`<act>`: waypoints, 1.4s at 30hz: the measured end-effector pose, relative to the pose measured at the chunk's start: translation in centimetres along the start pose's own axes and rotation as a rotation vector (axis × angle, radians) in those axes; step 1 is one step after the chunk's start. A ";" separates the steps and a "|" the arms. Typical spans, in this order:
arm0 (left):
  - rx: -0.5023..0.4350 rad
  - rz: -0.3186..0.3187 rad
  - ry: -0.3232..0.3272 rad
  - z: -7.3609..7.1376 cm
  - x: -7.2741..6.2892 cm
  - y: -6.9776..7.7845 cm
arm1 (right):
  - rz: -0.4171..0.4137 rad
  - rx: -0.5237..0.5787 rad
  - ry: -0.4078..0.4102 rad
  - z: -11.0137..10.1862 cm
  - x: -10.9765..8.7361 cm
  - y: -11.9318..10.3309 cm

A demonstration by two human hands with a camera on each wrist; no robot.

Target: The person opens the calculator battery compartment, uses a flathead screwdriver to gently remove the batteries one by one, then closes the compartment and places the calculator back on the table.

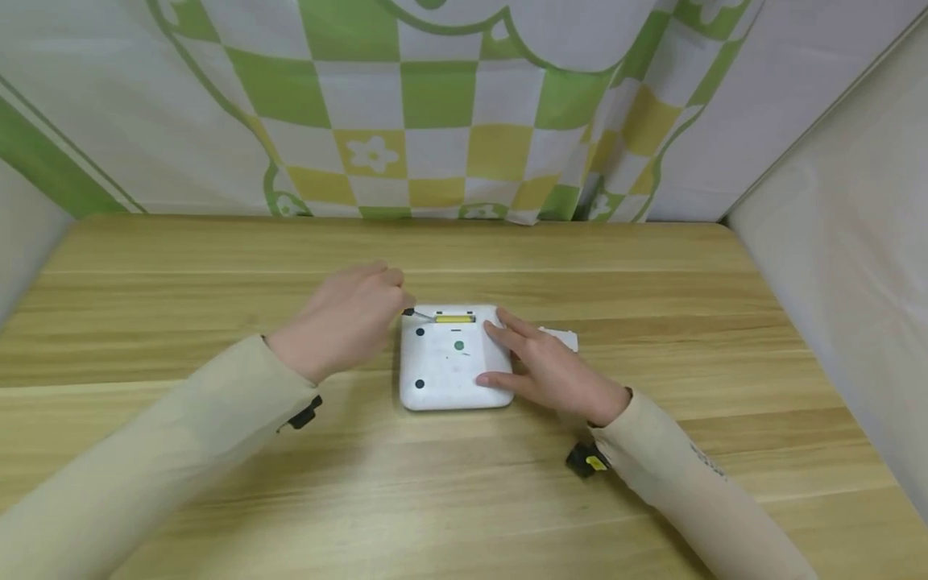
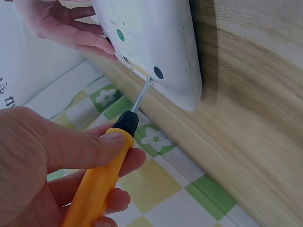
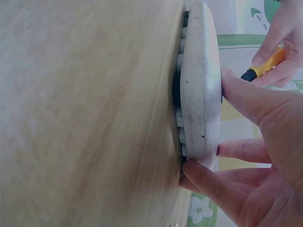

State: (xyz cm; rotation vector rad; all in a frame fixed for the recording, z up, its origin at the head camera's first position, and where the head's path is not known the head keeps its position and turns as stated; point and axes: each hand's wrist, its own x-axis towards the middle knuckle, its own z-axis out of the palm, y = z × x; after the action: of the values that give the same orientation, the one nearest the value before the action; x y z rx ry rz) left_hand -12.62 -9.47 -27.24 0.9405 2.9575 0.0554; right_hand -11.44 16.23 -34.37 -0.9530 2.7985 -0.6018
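Note:
A white calculator (image 1: pixel 442 366) lies face down on the table; its keys (image 3: pixel 182 118) show along the underside in the right wrist view. In its open battery compartment sits a yellow battery (image 1: pixel 454 319). My left hand (image 1: pixel 348 318) grips a screwdriver (image 2: pixel 102 172) with an orange handle and black collar. The metal shaft reaches to the compartment's left end; the exact contact of its tip is hard to see. My right hand (image 1: pixel 547 370) rests on the calculator's right side, thumb and a finger on its back, other fingers at the edge.
A small white cover (image 1: pixel 564 339) lies on the wooden table (image 1: pixel 464 491), just right of the calculator and partly behind the right hand. A green, white and yellow checked curtain (image 1: pixel 435 105) hangs behind the table's far edge. Pale walls (image 1: pixel 855 177) flank the table.

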 end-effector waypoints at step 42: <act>0.003 0.073 -0.079 -1.2 2.2 -1.0 | -0.005 -0.022 0.012 0.1 0.0 -0.1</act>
State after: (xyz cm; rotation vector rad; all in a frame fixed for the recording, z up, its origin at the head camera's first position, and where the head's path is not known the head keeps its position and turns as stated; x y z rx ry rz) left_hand -15.04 -9.07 -26.18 1.0257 2.8518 0.0161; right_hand -11.38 16.17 -34.39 -0.9643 2.8192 -0.5803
